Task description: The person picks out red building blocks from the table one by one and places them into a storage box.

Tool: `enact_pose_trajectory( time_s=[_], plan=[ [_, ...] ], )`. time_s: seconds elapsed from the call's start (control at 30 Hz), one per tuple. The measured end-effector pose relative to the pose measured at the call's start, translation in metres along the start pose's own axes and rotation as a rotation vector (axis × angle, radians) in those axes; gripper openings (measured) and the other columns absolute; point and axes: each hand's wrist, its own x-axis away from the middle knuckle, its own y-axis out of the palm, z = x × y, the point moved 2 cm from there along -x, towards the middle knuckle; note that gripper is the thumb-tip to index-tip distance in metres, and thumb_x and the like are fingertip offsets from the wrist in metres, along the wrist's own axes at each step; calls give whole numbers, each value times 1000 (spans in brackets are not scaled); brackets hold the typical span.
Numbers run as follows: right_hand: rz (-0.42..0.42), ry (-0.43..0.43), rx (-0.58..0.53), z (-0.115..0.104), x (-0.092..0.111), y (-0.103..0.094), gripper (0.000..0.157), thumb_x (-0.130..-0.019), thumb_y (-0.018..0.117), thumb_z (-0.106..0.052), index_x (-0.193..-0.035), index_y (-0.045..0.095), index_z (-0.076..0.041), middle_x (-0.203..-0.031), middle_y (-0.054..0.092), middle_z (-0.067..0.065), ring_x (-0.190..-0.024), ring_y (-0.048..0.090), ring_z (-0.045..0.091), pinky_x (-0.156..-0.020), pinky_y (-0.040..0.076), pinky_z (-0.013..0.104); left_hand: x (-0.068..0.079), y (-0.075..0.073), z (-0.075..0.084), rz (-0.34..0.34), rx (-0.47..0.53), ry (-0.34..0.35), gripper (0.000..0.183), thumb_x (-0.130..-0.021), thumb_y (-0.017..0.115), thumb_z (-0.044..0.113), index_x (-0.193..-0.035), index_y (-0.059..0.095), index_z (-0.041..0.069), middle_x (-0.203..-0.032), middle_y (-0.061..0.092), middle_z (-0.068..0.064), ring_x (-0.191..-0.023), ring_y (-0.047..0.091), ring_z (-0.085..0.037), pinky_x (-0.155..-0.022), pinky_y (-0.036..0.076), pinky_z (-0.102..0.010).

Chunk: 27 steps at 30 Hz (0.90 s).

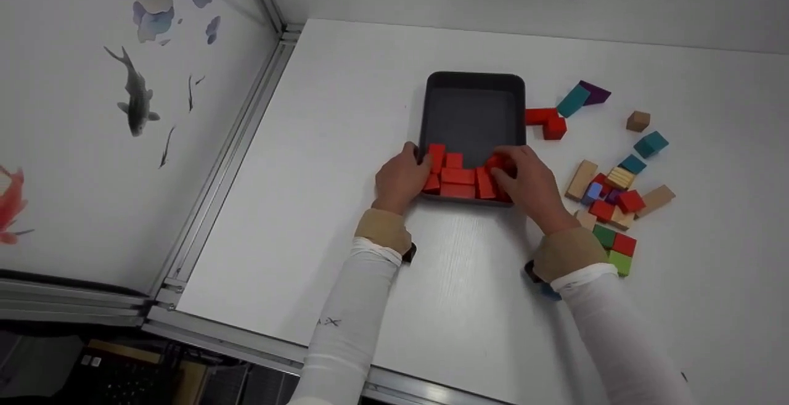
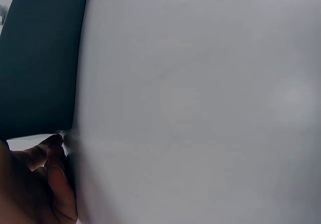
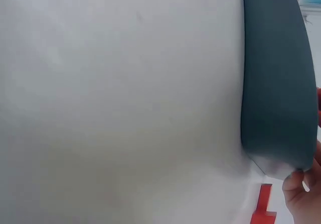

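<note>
A dark grey rectangular tray (image 1: 473, 115) lies on the white table, with several red blocks (image 1: 457, 175) packed along its near end. At the tray's left wall, my left hand (image 1: 402, 177) grips the rim, thumb toward the inside beside the red blocks. My right hand (image 1: 531, 182) reaches over the right wall and pinches a red block (image 1: 497, 162) at the right end of the group; the fingers partly cover it. In the left wrist view the tray's outer wall (image 2: 40, 58) shows above the curled fingers. The right wrist view shows the opposite outer wall (image 3: 278, 83), fingertips close to its corner.
Two red blocks (image 1: 554, 127) lie just outside the tray's right wall, near a teal block (image 1: 573, 100) and a purple block (image 1: 595, 93). Further right are several loose blocks of wood, red, green and teal (image 1: 651, 144). Metal framing and a wall (image 1: 80, 115) border the left side.
</note>
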Motion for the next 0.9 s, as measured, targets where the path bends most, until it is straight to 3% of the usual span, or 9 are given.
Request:
enact_pose_trajectory(
  time_s=[0.23, 0.43, 0.6, 0.77, 0.9],
  plan=[
    [-5, 13, 19, 0, -6, 2, 43, -87, 56, -28, -128, 44, -21, -120, 43, 3, -105, 41, 20, -89, 39, 41, 1, -1, 0, -31, -9, 3, 71, -79, 41, 67, -123, 44, 11, -98, 59, -3, -78, 55, -14, -64, 43, -30],
    [43, -70, 81, 0, -9, 6, 38, -88, 55, -19, -126, 51, -17, -123, 46, 7, -112, 41, 25, -93, 35, 44, 2, 0, 2, -126, 1, 13, 86, -70, 44, 74, -129, 37, 11, -105, 57, -3, -85, 54, -13, -70, 43, -29],
    [68, -103, 116, 2, -12, 8, 35, -88, 55, -13, -122, 56, -18, -124, 47, 7, -113, 39, 28, -92, 35, 44, 0, -2, 6, -228, 9, 10, 102, -65, 47, 76, -139, 24, 9, -131, 44, -4, -108, 47, -15, -86, 39, -31],
    [29, -118, 123, 1, -14, 9, 35, -89, 54, -15, -123, 55, -21, -127, 46, 5, -113, 37, 26, -92, 35, 44, 0, -6, 5, -281, 13, 15, 103, -66, 52, 72, -139, 20, 6, -133, 41, -6, -111, 45, -17, -88, 38, -32],
    [-13, -91, 89, 1, -12, 12, 35, -90, 51, -17, -125, 54, -24, -119, 48, 4, -109, 37, 23, -88, 38, 43, 0, -8, 3, -307, 21, 1, 99, -68, 53, 68, -138, 21, 7, -132, 42, -6, -108, 46, -16, -86, 39, -32]
  ],
)
